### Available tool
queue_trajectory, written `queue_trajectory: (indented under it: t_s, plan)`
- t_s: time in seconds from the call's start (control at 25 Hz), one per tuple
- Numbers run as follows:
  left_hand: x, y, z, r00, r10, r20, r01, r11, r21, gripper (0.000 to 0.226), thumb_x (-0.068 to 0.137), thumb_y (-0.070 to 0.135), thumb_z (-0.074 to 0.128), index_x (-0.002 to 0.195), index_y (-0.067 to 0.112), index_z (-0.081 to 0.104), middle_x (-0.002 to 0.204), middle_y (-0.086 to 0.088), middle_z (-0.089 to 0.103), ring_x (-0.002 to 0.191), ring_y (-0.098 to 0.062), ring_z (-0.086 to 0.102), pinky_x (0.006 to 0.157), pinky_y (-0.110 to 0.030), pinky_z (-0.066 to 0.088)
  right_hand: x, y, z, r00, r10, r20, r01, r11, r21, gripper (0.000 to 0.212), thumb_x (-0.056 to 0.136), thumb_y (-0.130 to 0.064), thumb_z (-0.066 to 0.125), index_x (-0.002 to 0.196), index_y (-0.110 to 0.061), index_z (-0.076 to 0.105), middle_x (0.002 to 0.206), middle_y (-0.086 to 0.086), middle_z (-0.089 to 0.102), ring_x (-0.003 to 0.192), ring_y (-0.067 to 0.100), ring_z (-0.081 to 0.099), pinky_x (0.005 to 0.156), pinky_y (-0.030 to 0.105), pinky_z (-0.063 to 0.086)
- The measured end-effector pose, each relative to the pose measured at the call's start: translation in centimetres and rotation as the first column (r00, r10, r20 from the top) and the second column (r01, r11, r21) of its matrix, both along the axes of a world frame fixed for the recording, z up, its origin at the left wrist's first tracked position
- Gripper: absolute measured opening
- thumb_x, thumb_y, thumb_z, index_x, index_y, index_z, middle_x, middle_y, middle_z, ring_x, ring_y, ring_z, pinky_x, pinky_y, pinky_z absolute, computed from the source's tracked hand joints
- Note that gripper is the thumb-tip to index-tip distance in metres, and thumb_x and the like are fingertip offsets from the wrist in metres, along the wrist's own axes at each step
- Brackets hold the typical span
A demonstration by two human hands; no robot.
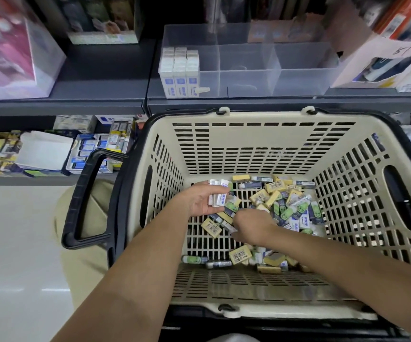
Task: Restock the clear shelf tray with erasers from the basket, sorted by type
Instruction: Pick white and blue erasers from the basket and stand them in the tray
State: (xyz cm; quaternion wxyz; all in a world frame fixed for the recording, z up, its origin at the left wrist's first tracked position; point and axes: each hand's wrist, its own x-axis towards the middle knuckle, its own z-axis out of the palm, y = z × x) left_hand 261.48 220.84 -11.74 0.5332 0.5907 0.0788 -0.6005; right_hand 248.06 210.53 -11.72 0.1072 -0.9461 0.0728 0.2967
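A cream basket (248,144) with a black rim holds a loose pile of erasers (286,201): yellow, green and white-and-blue ones. My left hand (199,201) is inside the basket and grips a few white erasers (218,193) with blue print. My right hand (251,225) reaches down into the pile with curled fingers; what it touches is hidden under it. On the shelf above stands the clear tray (248,67) with divided compartments. Its left compartment holds rows of white erasers (179,70) standing upright; the other compartments look bare.
The basket's black handle (85,198) hangs down on its left side. Boxed goods (11,45) fill the shelf left of the tray, and packaged items (382,62) sit on its right. A lower shelf (51,149) at the left carries stationery packs. Pale floor lies below.
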Motion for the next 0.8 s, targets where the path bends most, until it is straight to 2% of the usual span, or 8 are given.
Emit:
queue_trajectory:
  t_s: [0.08,0.16,0.24,0.36,0.48,0.6,0.72,0.8]
  plan:
    - [0.1,0.0,-0.1,1.0,0.019,0.005,-0.02,1.0,0.017,0.024,0.075,0.01,0.074,0.096,0.013,0.062,0.078,-0.004,0.073,0.07,-0.015,0.07,0.058,-0.027,0.056,0.3,-1.7,0.7,0.969,-0.246,-0.026,0.247,0.947,0.205,0.028,0.081,-0.037,0.064,0.078,-0.01,0.066,0.079,0.003,0.067,0.07,0.017,0.064,0.061,0.03,0.054]
    - [0.0,0.0,-0.2,0.999,0.042,0.011,-0.042,0.999,0.025,0.032,0.073,0.009,0.076,0.102,0.011,0.061,0.087,-0.007,0.072,0.078,-0.018,0.07,0.06,-0.028,0.056,0.5,-3.6,1.7,0.901,-0.43,-0.055,0.419,0.832,0.365,0.017,0.081,-0.03,0.067,0.075,-0.014,0.067,0.069,-0.001,0.066,0.054,0.004,0.059,0.048,0.019,0.047]
    - [-0.1,-0.1,-0.1,0.998,0.06,-0.003,-0.06,0.998,0.013,0.038,0.073,0.01,0.077,0.107,0.008,0.059,0.095,-0.009,0.07,0.085,-0.02,0.068,0.063,-0.029,0.057,0.6,-5.0,2.9,0.811,-0.578,-0.092,0.544,0.684,0.486,0.013,0.085,-0.023,0.065,0.076,-0.015,0.062,0.064,-0.001,0.066,0.044,-0.001,0.056,0.039,0.014,0.04]
    - [-0.2,-0.4,0.2,0.995,0.096,-0.015,-0.097,0.995,-0.023,0.045,0.073,0.01,0.077,0.114,0.007,0.057,0.099,-0.009,0.068,0.089,-0.02,0.067,0.061,-0.03,0.057,1.1,-5.9,4.0,0.667,-0.735,-0.118,0.617,0.457,0.641,0.015,0.087,-0.017,0.064,0.077,-0.01,0.055,0.071,0.009,0.069,0.066,0.013,0.069,0.051,0.021,0.052]
    - [-0.3,-1.1,0.7,0.995,0.082,-0.049,-0.086,0.993,-0.082,0.046,0.075,0.012,0.075,0.117,0.006,0.057,0.097,-0.009,0.069,0.085,-0.02,0.068,0.062,-0.029,0.057,1.7,-5.2,4.7,0.628,-0.763,-0.152,0.586,0.337,0.737,0.012,0.087,-0.013,0.063,0.079,-0.009,0.055,0.074,0.008,0.068,0.068,0.011,0.07,0.052,0.021,0.053]
    - [-0.5,-1.5,1.1,0.993,0.087,-0.079,-0.097,0.987,-0.13,0.029,0.079,0.014,0.071,0.106,0.007,0.062,0.086,-0.009,0.072,0.076,-0.019,0.071,0.061,-0.026,0.056,1.9,-4.6,4.9,0.636,-0.739,-0.221,0.59,0.282,0.757,0.006,0.089,-0.013,0.06,0.085,-0.009,0.059,0.079,0.005,0.069,0.073,0.012,0.07,0.059,0.023,0.053]
    - [-0.3,-1.5,1.3,0.99,0.108,-0.087,-0.121,0.981,-0.15,0.036,0.076,0.015,0.073,0.109,0.006,0.062,0.088,-0.01,0.071,0.077,-0.02,0.07,0.061,-0.026,0.056,1.9,-4.7,5.0,0.635,-0.737,-0.233,0.597,0.277,0.753,0.006,0.09,-0.014,0.059,0.088,-0.01,0.062,0.081,0.004,0.07,0.069,0.007,0.069,0.056,0.02,0.051]
    - [-0.4,-1.5,1.5,0.991,0.1,-0.089,-0.114,0.98,-0.165,0.031,0.074,0.015,0.074,0.103,0.007,0.064,0.084,-0.008,0.072,0.075,-0.018,0.071,0.059,-0.025,0.056,1.8,-4.8,5.2,0.642,-0.74,-0.199,0.588,0.31,0.747,0.005,0.089,-0.015,0.06,0.089,-0.011,0.063,0.079,0.003,0.069,0.062,0.004,0.066,0.051,0.018,0.047]
